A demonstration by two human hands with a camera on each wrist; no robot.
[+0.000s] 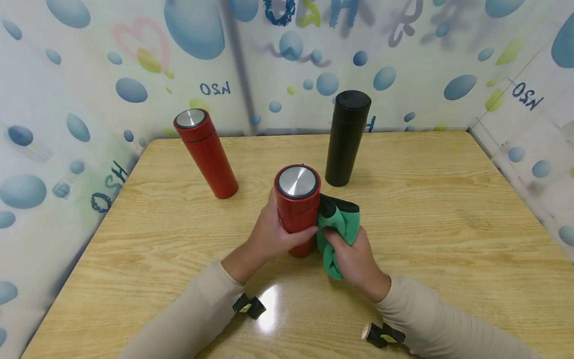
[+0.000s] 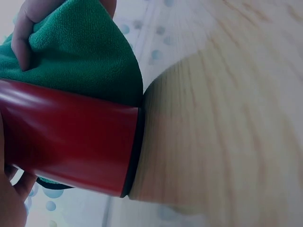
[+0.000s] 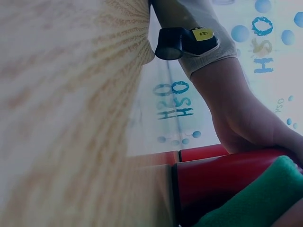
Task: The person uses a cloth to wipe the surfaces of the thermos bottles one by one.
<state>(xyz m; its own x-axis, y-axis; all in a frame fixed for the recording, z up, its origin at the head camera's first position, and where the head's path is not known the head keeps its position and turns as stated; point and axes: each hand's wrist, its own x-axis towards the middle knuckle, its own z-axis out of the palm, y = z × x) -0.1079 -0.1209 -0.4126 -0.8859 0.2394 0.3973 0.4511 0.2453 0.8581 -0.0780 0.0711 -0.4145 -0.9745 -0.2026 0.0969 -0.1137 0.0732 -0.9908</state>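
A red thermos flask [image 1: 297, 215] with a silver lid stands near the middle of the table, between both hands. My left hand [image 1: 265, 230] grips its left side, the thumb lying across the front. On the other side my right hand [image 1: 358, 260] holds a folded green cloth [image 1: 346, 222] with black edging against the flask. The left wrist view has the cloth [image 2: 90, 56] spread along the flask's red wall [image 2: 75, 137], down near its dark base. From the right wrist, the green cloth [image 3: 265, 196] partly covers the flask [image 3: 222, 177].
Another red flask [image 1: 208, 157] stands at the back left of the wooden table [image 1: 430, 209]. Farther back on the right is a black flask [image 1: 347, 142], just behind the cloth. A patterned wall [image 1: 287, 75] borders the table's far edge.
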